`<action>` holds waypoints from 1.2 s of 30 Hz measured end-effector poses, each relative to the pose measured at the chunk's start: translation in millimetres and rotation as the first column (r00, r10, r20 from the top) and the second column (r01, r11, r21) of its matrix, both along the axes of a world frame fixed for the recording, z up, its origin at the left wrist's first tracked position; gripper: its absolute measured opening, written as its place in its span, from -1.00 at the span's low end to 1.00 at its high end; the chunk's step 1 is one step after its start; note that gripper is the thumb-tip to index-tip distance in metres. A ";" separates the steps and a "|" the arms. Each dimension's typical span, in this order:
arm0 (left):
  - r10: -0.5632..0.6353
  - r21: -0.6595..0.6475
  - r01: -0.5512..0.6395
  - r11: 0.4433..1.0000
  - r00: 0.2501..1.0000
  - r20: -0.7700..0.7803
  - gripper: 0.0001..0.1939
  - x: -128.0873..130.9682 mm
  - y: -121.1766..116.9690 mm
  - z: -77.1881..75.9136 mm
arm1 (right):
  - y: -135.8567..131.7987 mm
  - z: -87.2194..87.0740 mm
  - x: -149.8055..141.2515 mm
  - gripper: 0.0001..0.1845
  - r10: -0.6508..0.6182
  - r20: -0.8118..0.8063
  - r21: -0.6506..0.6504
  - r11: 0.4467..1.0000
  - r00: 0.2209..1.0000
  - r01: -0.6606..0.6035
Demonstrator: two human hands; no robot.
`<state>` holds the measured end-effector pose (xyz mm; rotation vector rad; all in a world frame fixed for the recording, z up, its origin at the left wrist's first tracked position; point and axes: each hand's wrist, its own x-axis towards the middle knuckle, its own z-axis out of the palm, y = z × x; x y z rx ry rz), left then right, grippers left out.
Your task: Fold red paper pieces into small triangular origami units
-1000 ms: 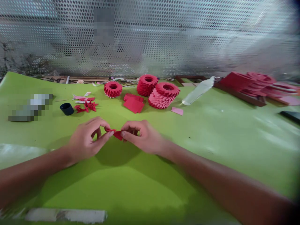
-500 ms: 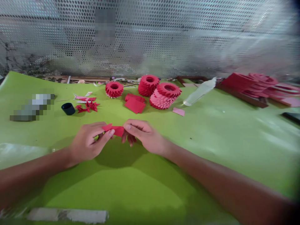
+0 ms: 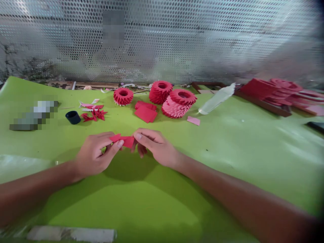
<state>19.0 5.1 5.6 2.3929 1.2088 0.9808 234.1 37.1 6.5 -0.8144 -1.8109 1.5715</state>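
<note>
Between my two hands is a small folded piece of red paper (image 3: 128, 141), held a little above the green tabletop. My left hand (image 3: 97, 152) pinches its left part between thumb and fingers. My right hand (image 3: 154, 145) grips the right end with thumb and forefinger, the other fingers hanging below. Beyond the hands lie several red folded paper pieces (image 3: 95, 115), a dark round cap (image 3: 73, 117) and a stack of flat red paper pieces (image 3: 146, 113). The fingertips hide parts of the fold.
Three ring-shaped stacks of folded paper stand at the back: a small red one (image 3: 123, 98), a red one (image 3: 160, 93) and a pink-and-red one (image 3: 177, 106). Right of them lie a pink slip (image 3: 193, 120), a translucent bottle (image 3: 216, 99) and a tray (image 3: 268, 104) of red paper.
Both hands keep the same pinch on the red paper, with hardly any movement. The view has shifted very slightly.
</note>
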 end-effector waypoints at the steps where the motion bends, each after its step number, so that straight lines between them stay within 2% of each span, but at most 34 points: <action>1: 0.002 0.002 -0.002 1.000 1.000 -0.011 -0.65 -0.5 0.2 -0.4 | 0.1 0.3 0.4 -0.59 0.003 0.016 0.010 1.000 1.000 -0.003; 5: 0.000 -0.001 0.000 1.000 0.999 -0.051 -0.62 -1.7 0.7 -2.2 | -0.7 0.1 1.0 -0.61 0.004 0.054 0.049 0.999 0.999 -0.006; 11: -0.055 -0.029 0.054 0.998 0.998 -0.040 -0.64 1.2 -0.3 -2.9 | -4.0 -1.2 -2.3 -0.59 -0.079 0.179 0.163 0.985 0.981 0.049; 14: -0.043 -0.020 0.042 0.999 0.998 -0.054 -0.64 1.3 -0.7 -3.7 | -4.8 -0.4 -3.0 -0.58 -0.113 0.180 0.199 0.977 0.977 0.076; 19: 0.022 0.026 -0.020 0.999 0.998 -0.055 -0.64 -1.4 -0.6 -5.5 | -3.6 -1.3 -0.5 -0.61 -0.058 0.097 0.136 0.990 0.994 0.045; 27: -0.008 0.074 0.016 0.997 0.993 -0.115 -0.58 -1.1 -0.3 -4.3 | -2.8 -4.7 -0.5 -0.65 -0.044 0.118 0.147 0.989 0.992 0.026; 32: 0.011 0.199 0.026 0.980 0.984 -0.180 -0.64 -4.2 -0.9 -5.1 | -3.0 -4.4 -0.8 -0.63 -0.122 0.149 0.173 0.980 0.981 0.096; 36: -0.048 0.332 0.077 0.940 0.994 -0.094 -0.79 -7.2 0.3 -5.4 | -2.9 -2.6 -2.1 -0.65 -0.146 0.133 0.150 0.981 0.980 0.126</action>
